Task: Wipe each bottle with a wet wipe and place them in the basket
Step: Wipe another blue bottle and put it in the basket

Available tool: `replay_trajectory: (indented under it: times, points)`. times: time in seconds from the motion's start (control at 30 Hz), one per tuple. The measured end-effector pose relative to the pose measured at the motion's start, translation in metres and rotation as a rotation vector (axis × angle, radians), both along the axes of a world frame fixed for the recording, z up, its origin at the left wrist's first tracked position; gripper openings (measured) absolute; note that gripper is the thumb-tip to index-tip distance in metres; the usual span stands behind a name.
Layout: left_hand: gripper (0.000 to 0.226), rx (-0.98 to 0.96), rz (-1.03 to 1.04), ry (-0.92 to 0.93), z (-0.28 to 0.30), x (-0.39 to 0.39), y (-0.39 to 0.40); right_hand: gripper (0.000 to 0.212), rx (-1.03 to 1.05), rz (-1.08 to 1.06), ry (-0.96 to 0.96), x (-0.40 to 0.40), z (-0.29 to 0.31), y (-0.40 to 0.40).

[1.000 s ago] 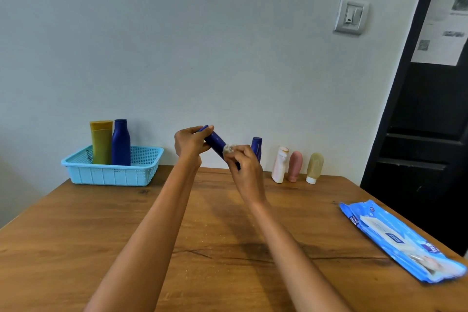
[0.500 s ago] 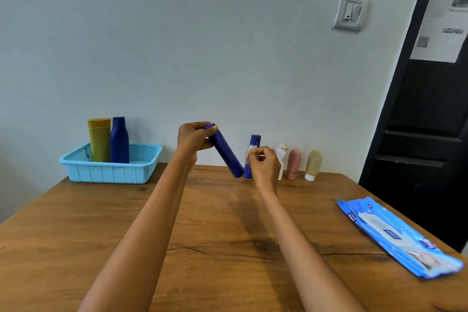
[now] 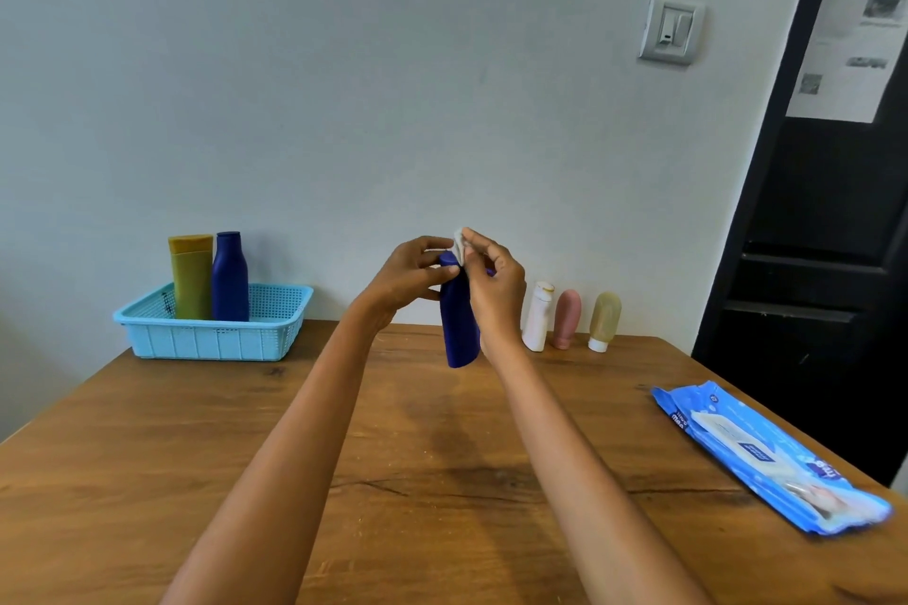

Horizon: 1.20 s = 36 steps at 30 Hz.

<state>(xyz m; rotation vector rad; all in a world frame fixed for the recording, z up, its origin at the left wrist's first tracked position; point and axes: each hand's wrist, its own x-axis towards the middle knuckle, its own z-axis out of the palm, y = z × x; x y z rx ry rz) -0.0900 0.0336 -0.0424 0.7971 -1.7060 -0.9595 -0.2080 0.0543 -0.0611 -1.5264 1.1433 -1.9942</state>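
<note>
Basket (image 3: 211, 339) sits at the bench's (image 3: 147, 457) far-left corner, and mid-bench, held aloft, left hand (image 3: 410, 278) grips the blue bottle (image 3: 459, 329) near its top, long axis near-upright, while right hand (image 3: 496, 295) pinches the wipe (image 3: 459, 247) against its cap end.

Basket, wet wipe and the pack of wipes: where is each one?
Basket (image 3: 206, 339), head view, front wall.
Wet wipe (image 3: 459, 247), head view, the bunched white part between the fingers.
Pack of wipes (image 3: 766, 452), head view, top face.
</note>
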Motion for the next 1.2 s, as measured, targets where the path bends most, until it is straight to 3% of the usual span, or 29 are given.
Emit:
replay_trajectory:
  times: [0.2,0.37,0.5,0.6,0.83,0.9,1.0,1.1,1.2]
  points:
    - [0.027,-0.049,-0.025,0.018,-0.004,-0.007,0.002,0.026,0.027,-0.06,0.081,-0.006,-0.004,-0.004]
    - [0.027,-0.052,-0.028,0.121,0.0,0.001,0.002,0.03,0.257,-0.074,0.201,-0.027,-0.025,-0.012]
    - [0.027,-0.054,-0.045,0.155,0.006,0.007,0.002,0.033,0.487,-0.025,0.173,-0.041,-0.044,-0.019]
    - [0.027,-0.076,-0.042,0.075,0.005,0.004,0.002,0.031,0.446,0.009,0.077,-0.037,-0.033,-0.016]
    - [0.029,-0.094,-0.034,0.07,0.009,0.001,0.005,0.023,0.109,0.046,0.004,-0.02,-0.004,-0.001]
    - [0.03,-0.089,-0.018,0.103,0.007,0.002,0.005,0.024,0.129,0.028,0.028,-0.02,-0.01,-0.002]
    - [0.031,-0.076,0.02,0.177,0.004,0.005,0.004,0.028,0.365,0.028,0.022,-0.026,-0.027,-0.01]
    - [0.031,-0.078,0.062,0.199,0.003,0.007,0.003,0.028,0.633,0.143,-0.105,-0.034,-0.04,-0.016]
    - [0.034,-0.1,0.105,0.21,0.001,0.006,0.001,0.028,0.688,0.4,-0.508,-0.038,-0.043,-0.014]
